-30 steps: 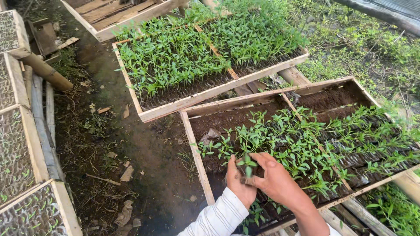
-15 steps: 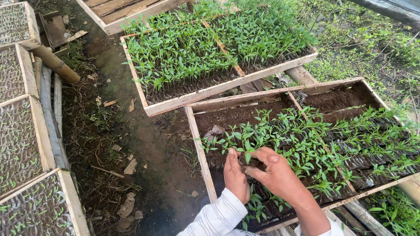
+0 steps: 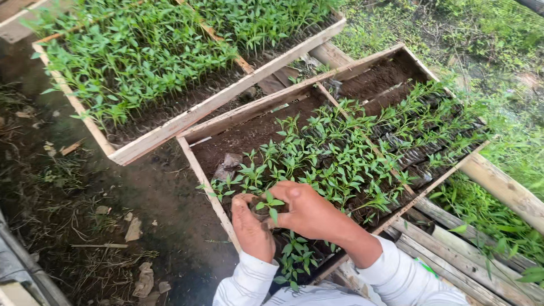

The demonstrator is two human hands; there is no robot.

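Left hand (image 3: pixel 253 226) cups 1 seedling plug (image 3: pixel 266 207) from below, grip clenched around its dark soil base. Right hand (image 3: pixel 309 212) wraps the same plug from the other side, thumb on top, fingers curled in. The plug sits between both palms, just above the near-left corner of the wooden tray (image 3: pixel 207 175). Judgement: light, soil crumbly, stem and leaves soft and easily snapped. Hold the soil block low, never the stem. More seedlings (image 3: pixel 351 153) fill the tray to the right.
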